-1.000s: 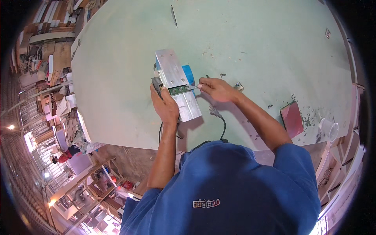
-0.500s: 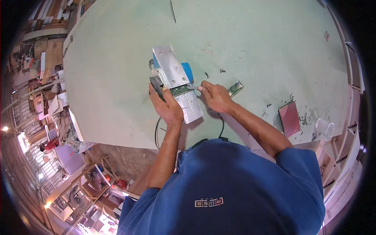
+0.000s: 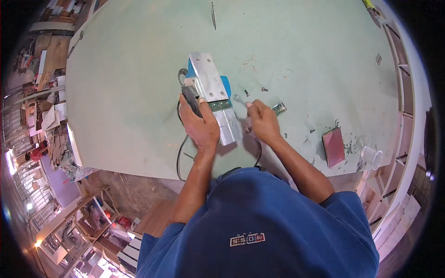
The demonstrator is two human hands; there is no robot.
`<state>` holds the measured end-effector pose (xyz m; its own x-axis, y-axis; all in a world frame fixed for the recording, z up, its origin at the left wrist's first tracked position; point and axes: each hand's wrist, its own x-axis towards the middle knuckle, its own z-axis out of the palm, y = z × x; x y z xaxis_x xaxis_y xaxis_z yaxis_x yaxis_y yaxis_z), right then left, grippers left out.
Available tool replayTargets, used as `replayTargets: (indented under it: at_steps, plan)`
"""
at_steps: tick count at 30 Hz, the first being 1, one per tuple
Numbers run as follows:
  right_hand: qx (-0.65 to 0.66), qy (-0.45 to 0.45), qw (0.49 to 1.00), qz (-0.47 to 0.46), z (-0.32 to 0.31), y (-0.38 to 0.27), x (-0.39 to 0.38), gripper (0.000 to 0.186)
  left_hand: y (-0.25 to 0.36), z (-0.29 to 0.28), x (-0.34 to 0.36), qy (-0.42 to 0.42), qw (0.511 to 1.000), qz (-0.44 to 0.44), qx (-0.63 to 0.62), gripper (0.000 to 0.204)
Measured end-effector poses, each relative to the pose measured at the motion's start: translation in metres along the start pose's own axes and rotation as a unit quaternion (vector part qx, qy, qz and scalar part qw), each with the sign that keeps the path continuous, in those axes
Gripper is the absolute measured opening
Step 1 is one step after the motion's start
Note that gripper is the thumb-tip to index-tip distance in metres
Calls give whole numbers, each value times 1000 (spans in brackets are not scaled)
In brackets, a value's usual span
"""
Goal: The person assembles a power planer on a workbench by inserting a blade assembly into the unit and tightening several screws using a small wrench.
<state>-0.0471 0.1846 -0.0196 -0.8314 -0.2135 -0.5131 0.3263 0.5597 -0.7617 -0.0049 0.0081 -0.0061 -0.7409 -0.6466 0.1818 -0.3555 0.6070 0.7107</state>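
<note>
An electric hand planer (image 3: 207, 76) lies upside down on the table, its silver sole plates facing up and parts of its blue body showing at the sides. Between the plates sits a green cutter drum (image 3: 219, 105) with bolt heads in it. My left hand (image 3: 204, 129) grips the planer's black side part (image 3: 191, 99). Just right of the drum, my right hand (image 3: 265, 124) is closed on a small wrench (image 3: 238, 98), whose head is off the bolts. Beyond that hand, two loose bolts (image 3: 246, 93) lie on the table, and a green piece with a metal edge (image 3: 279, 109) rests beside its knuckles.
A reddish sanding block (image 3: 333, 147) and a clear plastic cup (image 3: 371, 158) stand at the right, among dark crumbs. A black cord (image 3: 178, 160) loops left of my forearm. At the far side lies a thin dark rod (image 3: 213, 16). White shelving (image 3: 404, 97) borders the table's right edge.
My right hand has drawn the wrench back from the drum, to the right. My left hand keeps its grip on the planer. The whole view has shifted slightly.
</note>
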Motion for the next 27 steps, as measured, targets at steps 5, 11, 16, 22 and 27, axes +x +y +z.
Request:
replayTargets:
  at_steps: [5,11,16,22,27]
  plan:
    - [25,-35,992,-123,-14,40,35,41,3,1,5,-7,1000,-26,-6,63]
    - [71,-186,967,-158,-5,40,65,38,3,-1,6,-7,999,-30,17,62]
    - [90,-214,958,-167,0,53,80,37,3,2,6,-12,1000,-26,10,61]
    - [62,-241,947,-201,-15,36,82,36,2,1,6,-11,999,-39,8,61]
    - [13,-284,934,-214,-27,16,93,39,1,1,8,-25,999,-44,-9,61]
